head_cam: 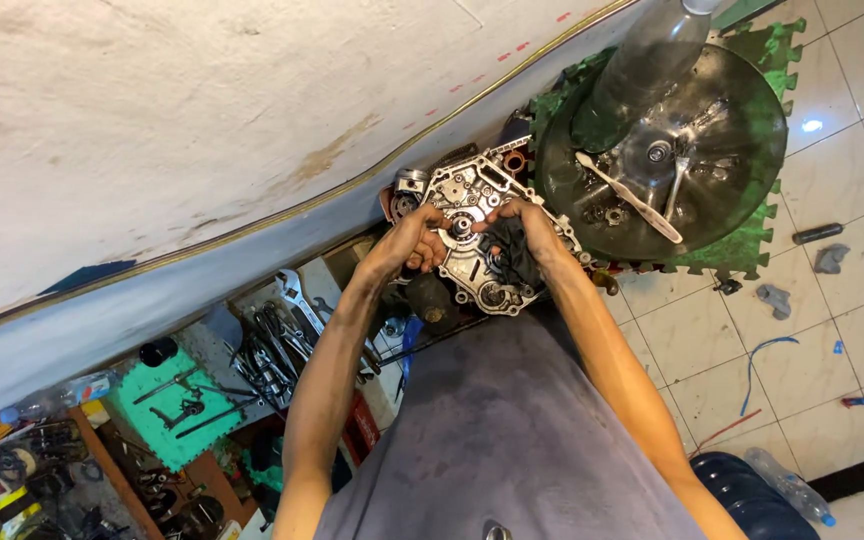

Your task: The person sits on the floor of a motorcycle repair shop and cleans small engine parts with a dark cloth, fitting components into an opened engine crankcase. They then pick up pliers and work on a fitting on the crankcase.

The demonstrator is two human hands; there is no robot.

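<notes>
The view is turned upside down. A silver metal engine case (472, 225) with several round bores is held out in front of me. My left hand (414, 240) grips its left edge, thumb near the central bearing hole. My right hand (527, 228) presses a dark rag (514, 255) against the case's right side. Both forearms reach up from my grey shirt.
A round dark metal basin (742, 190) holding parts and a brush stands on a green foam mat (772, 60) at the right. A tray of wrenches (272, 350) and a green mat with tools (167, 405) lie to the left. A white wall fills the upper left. Small parts dot the tiled floor (822, 330).
</notes>
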